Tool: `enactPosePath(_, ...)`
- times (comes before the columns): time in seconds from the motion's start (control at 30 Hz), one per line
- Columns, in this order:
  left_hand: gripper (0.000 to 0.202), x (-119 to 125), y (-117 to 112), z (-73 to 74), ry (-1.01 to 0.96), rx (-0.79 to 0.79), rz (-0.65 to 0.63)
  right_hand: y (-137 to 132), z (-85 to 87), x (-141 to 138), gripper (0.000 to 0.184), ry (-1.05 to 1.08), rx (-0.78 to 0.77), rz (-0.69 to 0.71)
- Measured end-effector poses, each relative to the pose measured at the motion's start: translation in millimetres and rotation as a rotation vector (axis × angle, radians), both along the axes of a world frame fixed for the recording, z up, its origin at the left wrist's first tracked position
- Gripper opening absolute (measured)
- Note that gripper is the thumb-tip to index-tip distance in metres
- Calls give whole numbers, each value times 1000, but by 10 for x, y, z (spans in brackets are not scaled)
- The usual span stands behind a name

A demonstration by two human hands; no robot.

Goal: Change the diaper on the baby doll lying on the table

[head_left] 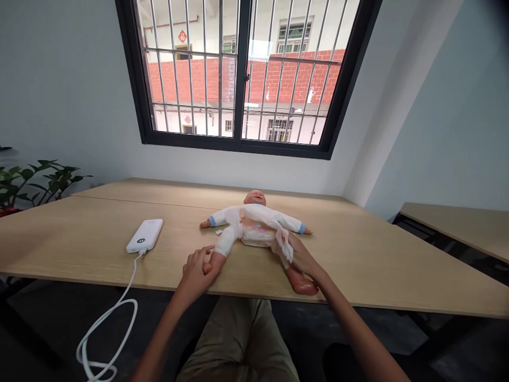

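Note:
A baby doll [254, 223] in a white romper lies on its back on the wooden table [377, 260], head toward the window, arms spread. My left hand [198, 270] is closed around the doll's bare left-side foot at the table's front edge. My right hand [301, 255] grips the loose white trouser leg of the romper, bunched up above the doll's other bare leg, whose foot [304, 285] rests near the table edge.
A white power bank [145, 235] lies on the table to the left, its white cable [104, 323] looping down past the edge. A potted plant [27, 183] stands at far left. A second table [461, 228] is at right. A barred window fills the wall ahead.

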State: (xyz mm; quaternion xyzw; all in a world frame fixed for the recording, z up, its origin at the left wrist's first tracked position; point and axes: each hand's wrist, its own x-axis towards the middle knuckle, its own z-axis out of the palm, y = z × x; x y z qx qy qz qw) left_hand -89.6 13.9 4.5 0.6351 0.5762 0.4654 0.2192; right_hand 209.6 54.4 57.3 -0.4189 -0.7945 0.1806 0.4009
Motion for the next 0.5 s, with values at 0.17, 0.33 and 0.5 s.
enactPosePath(0.17,38,267,596,175,-198,82,-197,346,101,68,42,230,-153,-13)
enactPosePath(0.33,27,497,1125,418,1,62,-426,631,101,35,45,394,-253,24)
enactPosePath(0.5,29,540,1246,591,-41,100,-568,686,167,41,51,324,-117,-27)
